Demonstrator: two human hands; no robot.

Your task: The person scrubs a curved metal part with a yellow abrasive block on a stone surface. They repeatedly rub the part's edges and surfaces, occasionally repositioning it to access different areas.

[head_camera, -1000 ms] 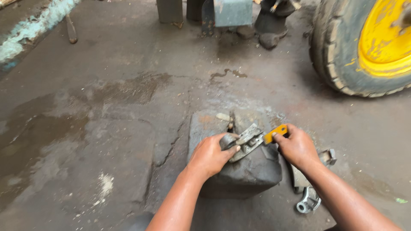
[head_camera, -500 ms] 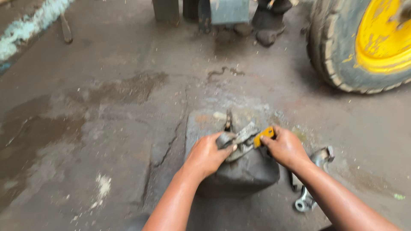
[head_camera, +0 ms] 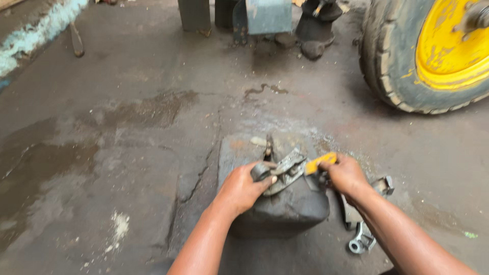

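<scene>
A grey metal bracket part (head_camera: 286,169) lies across the top of a dark stone block (head_camera: 285,203) on the floor. My left hand (head_camera: 244,187) grips the rounded left end of the part and presses it onto the block. My right hand (head_camera: 345,174) holds a small yellow tool (head_camera: 320,162) whose tip meets the right end of the part. A short upright pin (head_camera: 268,147) sticks up from the block just behind the part.
Another metal bracket (head_camera: 362,239) lies on the floor right of the block, under my right forearm. A big tyre with a yellow rim (head_camera: 433,51) stands at the upper right. Dark machine parts (head_camera: 265,20) stand at the top centre. The concrete floor (head_camera: 127,142) is stained and cracked.
My right hand and the yellow tool shifted slightly back and forth along the part's right end. The view has drifted a little; my left hand keeps its grip.
</scene>
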